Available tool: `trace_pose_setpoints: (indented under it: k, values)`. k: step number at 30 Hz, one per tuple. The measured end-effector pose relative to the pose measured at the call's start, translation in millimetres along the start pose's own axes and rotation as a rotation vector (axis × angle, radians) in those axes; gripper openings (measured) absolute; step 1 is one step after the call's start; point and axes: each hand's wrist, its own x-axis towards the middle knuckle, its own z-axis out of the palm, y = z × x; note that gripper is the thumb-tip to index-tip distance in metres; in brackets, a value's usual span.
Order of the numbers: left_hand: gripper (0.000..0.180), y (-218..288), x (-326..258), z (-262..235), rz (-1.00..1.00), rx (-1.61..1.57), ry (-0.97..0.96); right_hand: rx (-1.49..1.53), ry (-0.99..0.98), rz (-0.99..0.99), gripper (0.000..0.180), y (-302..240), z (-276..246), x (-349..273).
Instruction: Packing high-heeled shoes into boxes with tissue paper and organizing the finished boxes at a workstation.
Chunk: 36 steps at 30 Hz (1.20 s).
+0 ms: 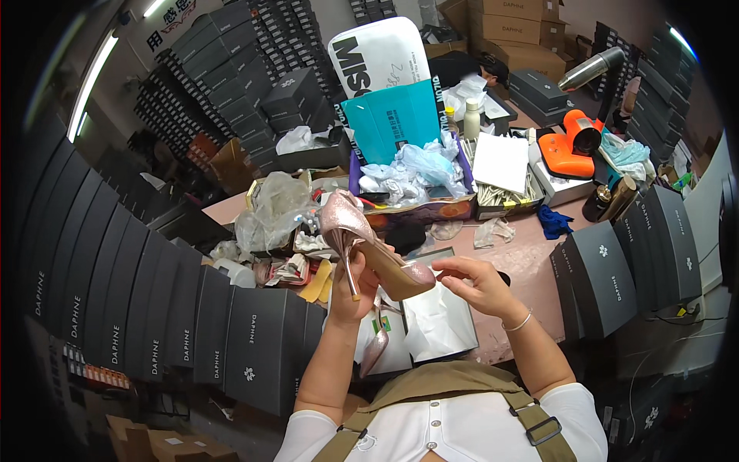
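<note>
The left hand (365, 288) grasps a pink glitter-finished high-heeled shoe (391, 269) with a tan sole, gripping it around its middle beside the slim heel. The shoe's long axis slants from its raised back, up and left of the grip, to its pointed toe, down and right of it. The toe is the end nearer the right hand (481, 286), which holds nothing, its fingers loosely curled just beside it; whether they touch I cannot tell.

Below the grip lies a matching pink shoe (375, 353); right of that, a creased sheet of white paper (437, 323). Beyond the grip, on the pink tabletop (527, 258), stands a purple-edged box (354, 182) of crumpled pale-blue plastic bags (419, 169). Farther, to the right, sits a bright orange device (566, 158).
</note>
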Motion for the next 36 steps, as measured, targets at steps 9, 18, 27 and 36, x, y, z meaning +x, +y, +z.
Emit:
trace_pose_setpoints:
  k: [9, 18, 27, 36]
  values:
    - [0.034, -42.2, -21.4, -13.9, -0.097, -0.495, 0.06, -0.052, -0.002, -0.002, 0.026, 5.8, -0.3, -11.9]
    - [0.044, -62.5, -32.9, -9.9, -0.16, -0.345, 0.083, 0.016, 0.009, -0.038, 0.078, -7.0, -0.5, 4.0]
    - [0.008, -78.4, -58.6, 17.8, -0.204, 0.418, 0.112, 0.003, -0.168, 0.061, 0.065, -11.4, 29.7, 20.3]
    - [0.036, -95.7, -42.9, -7.9, -0.512, -0.092, 0.215, -0.673, 0.343, 0.266, 0.055, 195.0, -50.8, -17.7]
